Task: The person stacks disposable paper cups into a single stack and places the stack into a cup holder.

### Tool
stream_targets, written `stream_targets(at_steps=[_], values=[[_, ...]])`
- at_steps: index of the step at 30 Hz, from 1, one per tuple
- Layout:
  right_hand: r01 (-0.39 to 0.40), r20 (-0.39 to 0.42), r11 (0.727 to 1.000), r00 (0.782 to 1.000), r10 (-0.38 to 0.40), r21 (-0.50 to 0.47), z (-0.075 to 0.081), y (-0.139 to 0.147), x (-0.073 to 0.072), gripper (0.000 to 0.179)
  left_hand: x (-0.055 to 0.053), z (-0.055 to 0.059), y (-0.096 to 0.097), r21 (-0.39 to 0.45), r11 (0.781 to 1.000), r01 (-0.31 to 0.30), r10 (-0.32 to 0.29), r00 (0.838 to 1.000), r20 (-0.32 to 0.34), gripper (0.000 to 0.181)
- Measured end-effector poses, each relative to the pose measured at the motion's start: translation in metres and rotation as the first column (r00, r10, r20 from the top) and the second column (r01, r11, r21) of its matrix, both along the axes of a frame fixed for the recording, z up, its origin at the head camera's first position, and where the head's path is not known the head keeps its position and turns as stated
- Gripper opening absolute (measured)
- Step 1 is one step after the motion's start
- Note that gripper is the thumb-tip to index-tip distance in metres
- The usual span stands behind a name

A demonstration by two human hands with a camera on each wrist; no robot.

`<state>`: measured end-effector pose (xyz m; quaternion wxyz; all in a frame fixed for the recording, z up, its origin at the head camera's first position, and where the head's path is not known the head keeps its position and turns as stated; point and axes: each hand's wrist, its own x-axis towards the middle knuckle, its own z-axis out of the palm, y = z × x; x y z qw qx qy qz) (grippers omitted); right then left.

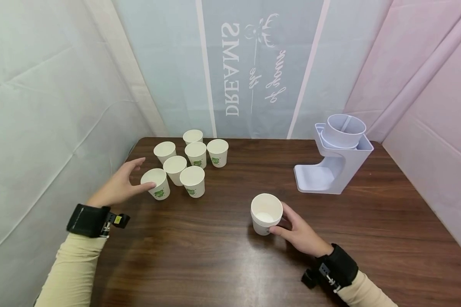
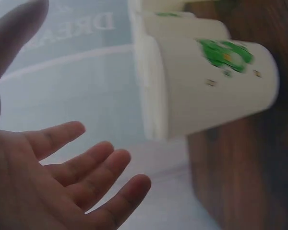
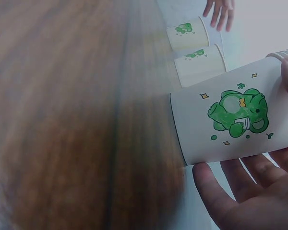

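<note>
My right hand (image 1: 301, 234) holds a short stack of white paper cups (image 1: 260, 226) upright near the middle of the table, the thumb on the near side and the fingers round the far side. Several nested rims show at its top, and a green bear is printed on the outer cup (image 3: 230, 115). At the far left, my left hand (image 1: 117, 183) is spread beside the nearest single paper cup (image 1: 159, 187), its thumb overlapping the rim in the head view. In the left wrist view the palm faces that cup (image 2: 206, 91), with a gap between fingers and cup.
Several more single paper cups (image 1: 194, 183) stand upright in a cluster at the back left. A white plastic stand (image 1: 347, 170) with a round container (image 1: 342, 138) on top is at the back right. Cloth walls (image 1: 176, 85) border the brown table (image 1: 199, 256).
</note>
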<state>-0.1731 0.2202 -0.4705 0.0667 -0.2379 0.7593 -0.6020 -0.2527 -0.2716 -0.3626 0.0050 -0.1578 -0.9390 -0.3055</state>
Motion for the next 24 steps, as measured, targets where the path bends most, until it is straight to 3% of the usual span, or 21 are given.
stream_targets(at_steps=[4, 10, 16, 24], values=[[-0.016, -0.007, 1.000, 1.000, 0.016, -0.009, -0.001, 0.000, 0.000, 0.070, -0.012, -0.016, -0.002, -0.005, 1.000, -0.014, 0.015, 0.998, 0.055, 0.094], [-0.014, -0.009, 1.000, 1.000, 0.014, -0.013, 0.001, -0.001, 0.000, 0.070, -0.017, -0.035, -0.005, 0.033, 0.998, -0.057, 0.053, 0.992, 0.116, 0.104], [-0.016, 0.010, 1.000, 1.000, 0.016, -0.016, 0.003, -0.001, 0.001, 0.071, -0.018, -0.046, -0.007, 0.057, 0.994, -0.096, 0.090, 0.991, 0.101, 0.097], [-0.010, 0.010, 1.000, 1.000, 0.010, -0.013, 0.003, 0.000, 0.001, 0.071, -0.017, -0.051, -0.007, 0.075, 0.994, -0.081, 0.075, 0.994, 0.076, 0.083]])
